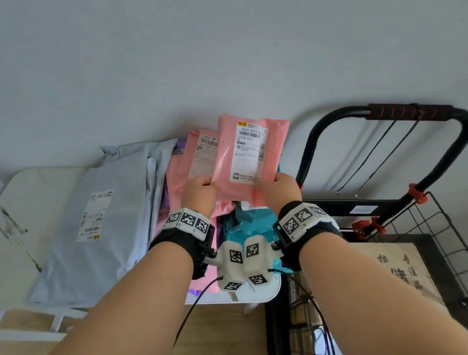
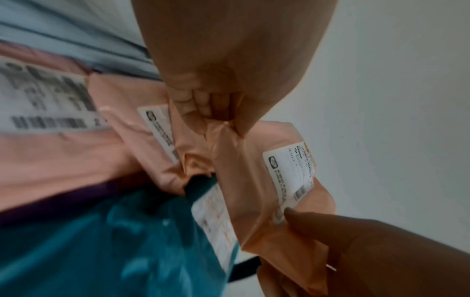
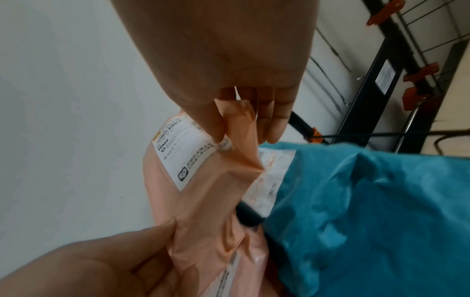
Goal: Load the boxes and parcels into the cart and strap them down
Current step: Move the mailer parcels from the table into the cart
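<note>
Both hands hold a pink parcel (image 1: 244, 160) with a white label upright above the pile. My left hand (image 1: 204, 186) pinches its lower left edge, and my right hand (image 1: 278, 185) pinches its lower right edge. The left wrist view shows thumb and fingers of the left hand (image 2: 211, 114) closed on the pink parcel (image 2: 254, 180). In the right wrist view the right hand (image 3: 241, 120) grips the pink parcel (image 3: 203, 201) beside its label. The black cart (image 1: 410, 112) stands to the right, with a cardboard box (image 1: 394, 269) in its wire basket (image 1: 458, 239).
On the white table (image 1: 10, 221) lie a large grey parcel (image 1: 109, 220), a second pink parcel (image 1: 200, 154) and a teal parcel (image 1: 247, 221) under my wrists. Black elastic cords (image 1: 380, 155) hang from the cart handle. A wall stands close behind.
</note>
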A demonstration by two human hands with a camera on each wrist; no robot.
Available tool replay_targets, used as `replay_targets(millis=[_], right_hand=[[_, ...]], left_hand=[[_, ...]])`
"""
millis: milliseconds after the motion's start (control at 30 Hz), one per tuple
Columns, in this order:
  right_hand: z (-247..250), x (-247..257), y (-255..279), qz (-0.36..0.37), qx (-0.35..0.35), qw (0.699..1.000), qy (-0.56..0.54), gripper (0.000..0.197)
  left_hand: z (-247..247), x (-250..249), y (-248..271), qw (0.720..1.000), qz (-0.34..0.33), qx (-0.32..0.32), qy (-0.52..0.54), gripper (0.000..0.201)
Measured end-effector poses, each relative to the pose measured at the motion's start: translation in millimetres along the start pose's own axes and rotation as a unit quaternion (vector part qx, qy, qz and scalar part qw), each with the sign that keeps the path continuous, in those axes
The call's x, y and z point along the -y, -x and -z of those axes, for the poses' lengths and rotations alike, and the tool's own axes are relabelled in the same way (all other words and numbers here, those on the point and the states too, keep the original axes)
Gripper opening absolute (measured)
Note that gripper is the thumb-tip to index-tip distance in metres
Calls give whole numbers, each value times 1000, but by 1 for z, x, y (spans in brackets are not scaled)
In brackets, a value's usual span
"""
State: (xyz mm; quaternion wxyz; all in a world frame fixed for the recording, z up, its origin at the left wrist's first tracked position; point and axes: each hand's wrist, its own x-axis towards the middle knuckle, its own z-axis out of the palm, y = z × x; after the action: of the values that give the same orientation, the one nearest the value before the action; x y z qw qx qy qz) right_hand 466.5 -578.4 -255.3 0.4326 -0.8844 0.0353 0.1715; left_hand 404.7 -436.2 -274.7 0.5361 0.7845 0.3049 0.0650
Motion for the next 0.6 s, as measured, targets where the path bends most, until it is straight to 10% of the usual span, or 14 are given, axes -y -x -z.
replay_targets(millis=[600], right_hand=[[187, -250, 49, -119, 31, 991, 60, 16]], left_hand=[[-240, 17, 182, 974, 61, 178, -125, 17]])
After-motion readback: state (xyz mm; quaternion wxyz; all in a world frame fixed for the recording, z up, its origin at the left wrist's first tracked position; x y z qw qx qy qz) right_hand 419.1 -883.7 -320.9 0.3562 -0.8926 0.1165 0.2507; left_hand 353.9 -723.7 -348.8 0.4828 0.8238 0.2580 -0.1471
